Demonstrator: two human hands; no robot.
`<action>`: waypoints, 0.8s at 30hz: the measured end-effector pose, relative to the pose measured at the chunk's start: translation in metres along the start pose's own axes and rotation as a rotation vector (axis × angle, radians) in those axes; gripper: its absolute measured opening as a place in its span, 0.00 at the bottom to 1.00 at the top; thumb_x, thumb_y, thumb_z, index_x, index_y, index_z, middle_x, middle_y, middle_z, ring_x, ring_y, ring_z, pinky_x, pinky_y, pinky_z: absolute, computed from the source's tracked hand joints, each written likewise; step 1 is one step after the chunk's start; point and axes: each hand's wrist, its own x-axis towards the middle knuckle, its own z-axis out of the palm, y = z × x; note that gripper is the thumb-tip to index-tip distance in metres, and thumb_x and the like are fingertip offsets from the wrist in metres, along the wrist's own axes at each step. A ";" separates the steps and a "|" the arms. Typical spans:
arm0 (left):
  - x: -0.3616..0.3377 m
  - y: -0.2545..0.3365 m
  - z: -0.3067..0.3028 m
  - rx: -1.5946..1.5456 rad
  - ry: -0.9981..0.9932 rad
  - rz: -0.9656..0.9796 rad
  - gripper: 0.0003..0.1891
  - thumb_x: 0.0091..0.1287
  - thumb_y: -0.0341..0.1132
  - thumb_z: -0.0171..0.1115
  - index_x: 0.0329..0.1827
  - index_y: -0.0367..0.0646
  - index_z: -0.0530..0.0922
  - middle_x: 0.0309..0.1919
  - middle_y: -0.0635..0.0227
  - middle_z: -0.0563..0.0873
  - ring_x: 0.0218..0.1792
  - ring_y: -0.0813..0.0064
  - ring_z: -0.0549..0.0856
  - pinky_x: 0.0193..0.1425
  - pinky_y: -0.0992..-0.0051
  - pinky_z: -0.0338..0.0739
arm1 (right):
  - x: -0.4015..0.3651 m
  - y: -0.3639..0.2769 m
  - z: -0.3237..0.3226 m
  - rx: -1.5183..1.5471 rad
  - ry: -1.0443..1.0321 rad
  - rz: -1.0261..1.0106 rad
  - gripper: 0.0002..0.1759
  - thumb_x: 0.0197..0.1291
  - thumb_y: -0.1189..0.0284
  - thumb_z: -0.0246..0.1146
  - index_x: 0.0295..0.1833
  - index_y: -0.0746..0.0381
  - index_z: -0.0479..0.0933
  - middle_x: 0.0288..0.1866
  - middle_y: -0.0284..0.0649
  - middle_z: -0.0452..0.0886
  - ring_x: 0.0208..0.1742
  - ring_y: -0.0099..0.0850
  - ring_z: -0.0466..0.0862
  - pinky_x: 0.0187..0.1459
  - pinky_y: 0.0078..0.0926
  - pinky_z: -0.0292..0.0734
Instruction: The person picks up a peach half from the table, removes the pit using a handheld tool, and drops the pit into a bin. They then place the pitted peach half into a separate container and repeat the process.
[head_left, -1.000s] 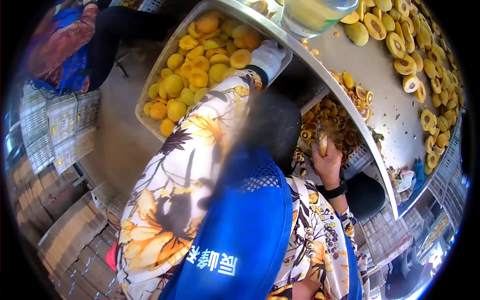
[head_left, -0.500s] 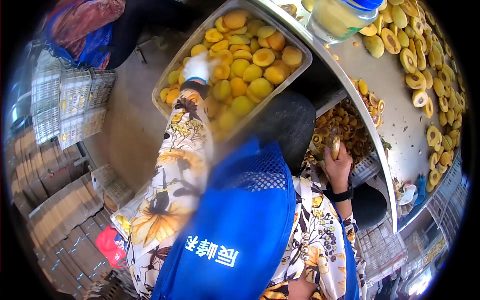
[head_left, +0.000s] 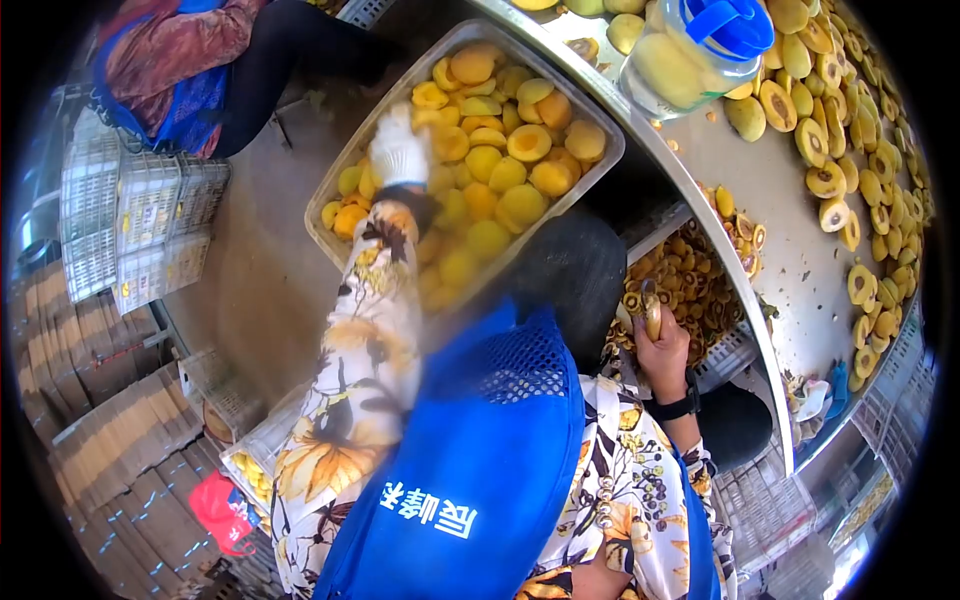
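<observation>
My left hand (head_left: 399, 155), in a white glove, is over the upper left part of a plastic tub (head_left: 322, 212) filled with yellow peach halves (head_left: 528, 143). Its fingers are blurred above the fruit. On the right, my bare right hand (head_left: 664, 350) is closed around a short tool with an amber handle (head_left: 653, 321), its narrow end pointing up. Just beyond that hand, a crate (head_left: 727, 360) holds a heap of brown-centred fruit pieces (head_left: 690, 268).
A metal table (head_left: 725, 160) curves along the right, bearing many cut fruit halves (head_left: 826, 180) and a clear jug with a blue lid (head_left: 690, 60). White crates (head_left: 145, 200) are stacked at left, near a seated person (head_left: 180, 70). Flattened cardboard (head_left: 120, 420) lies lower left.
My left hand has moved slightly right and its wrist lower in view, still over the tub. My right hand has shifted down and left with the tool.
</observation>
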 end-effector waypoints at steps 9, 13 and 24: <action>0.031 -0.004 0.061 0.020 -0.326 0.266 0.16 0.63 0.49 0.56 0.34 0.46 0.80 0.36 0.55 0.83 0.34 0.51 0.83 0.38 0.56 0.78 | 0.006 -0.004 0.000 -0.004 0.059 0.003 0.10 0.53 0.75 0.65 0.40 0.66 0.74 0.25 0.49 0.77 0.25 0.44 0.79 0.29 0.32 0.74; 0.022 0.027 0.009 0.000 -0.435 0.017 0.25 0.60 0.59 0.57 0.41 0.44 0.81 0.39 0.53 0.83 0.43 0.52 0.82 0.48 0.59 0.76 | 0.015 0.001 0.007 -0.001 0.058 -0.057 0.09 0.53 0.76 0.65 0.40 0.65 0.74 0.27 0.49 0.77 0.27 0.43 0.80 0.30 0.31 0.74; -0.009 0.040 -0.004 0.224 -0.708 0.174 0.19 0.57 0.50 0.65 0.42 0.44 0.77 0.41 0.54 0.81 0.43 0.53 0.83 0.42 0.58 0.79 | 0.027 -0.001 0.005 -0.008 0.007 -0.090 0.13 0.52 0.73 0.67 0.43 0.64 0.77 0.30 0.50 0.81 0.29 0.46 0.83 0.31 0.35 0.78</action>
